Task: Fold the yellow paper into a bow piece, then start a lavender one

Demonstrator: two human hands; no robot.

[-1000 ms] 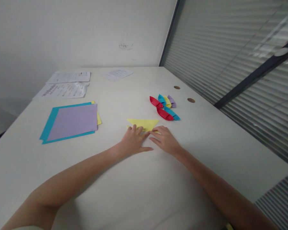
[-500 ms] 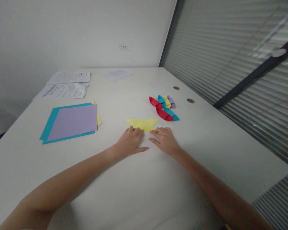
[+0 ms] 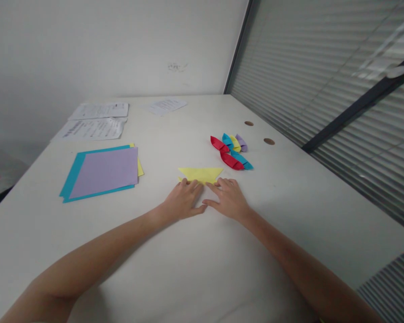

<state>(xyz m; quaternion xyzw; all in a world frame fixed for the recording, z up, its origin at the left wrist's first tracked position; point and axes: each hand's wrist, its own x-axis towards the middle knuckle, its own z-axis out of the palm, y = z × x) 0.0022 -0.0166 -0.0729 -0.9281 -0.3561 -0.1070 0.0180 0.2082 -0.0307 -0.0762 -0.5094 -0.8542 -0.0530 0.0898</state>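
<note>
A folded yellow sheet of paper (image 3: 201, 173) lies flat on the white table, its long straight edge facing away from me. My left hand (image 3: 183, 198) rests on its near left side, fingertips pressing the lower edge and thumb stretched out to the right. On the near right side, my right hand (image 3: 229, 197) lies with its fingers extended, the index fingertip on the lower edge close to the middle. The two thumbs almost meet in front of the paper. My fingers cover the near corners of the sheet.
Left of my hands is a stack of purple paper (image 3: 107, 172), blue paper (image 3: 73, 177) and yellow paper (image 3: 140, 168). Several folded paper pieces, including a red one (image 3: 231, 161), sit beyond my right hand. Printed sheets (image 3: 94, 128) lie at the back left. Blinds (image 3: 323, 67) line the right side.
My right hand has slid left along the paper's near edge, its index finger and thumb now closer to my left hand. The left hand and paper stay nearly in place.
</note>
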